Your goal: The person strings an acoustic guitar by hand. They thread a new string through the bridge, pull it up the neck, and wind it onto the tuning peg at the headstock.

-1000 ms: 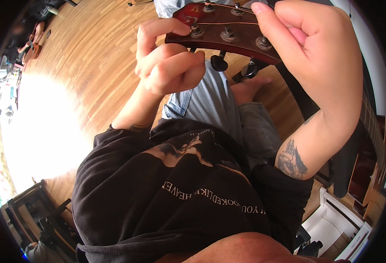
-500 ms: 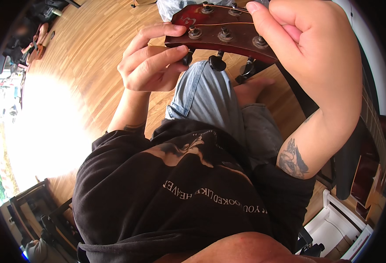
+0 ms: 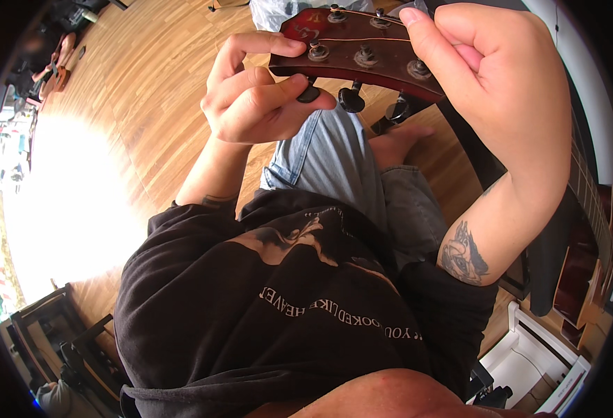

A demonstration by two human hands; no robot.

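A dark red guitar headstock (image 3: 334,64) is held up at the top of the view, with metal string posts on its face. My left hand (image 3: 250,101) pinches the black tuning peg (image 3: 309,93) nearest the headstock's left end, between thumb and finger. Its index finger rests on the headstock's edge above. On the other side, my right hand (image 3: 491,66) closes thumb against finger on a thin copper-coloured guitar string (image 3: 369,39), which runs left to a post. Another black tuning peg (image 3: 351,97) hangs free below the lower edge.
My jeans-clad leg (image 3: 320,150) is under the headstock, over a wooden floor (image 3: 153,83). Clear plastic wrapping (image 3: 268,15) lies beyond. Another person with a guitar (image 3: 57,79) sits far left. A white chair (image 3: 529,348) stands lower right, a dark wooden one (image 3: 49,327) lower left.
My left hand has shifted a little right and turned at the peg, its thumb now showing past it. The headstock has moved slightly right. My right hand stays nearly still.
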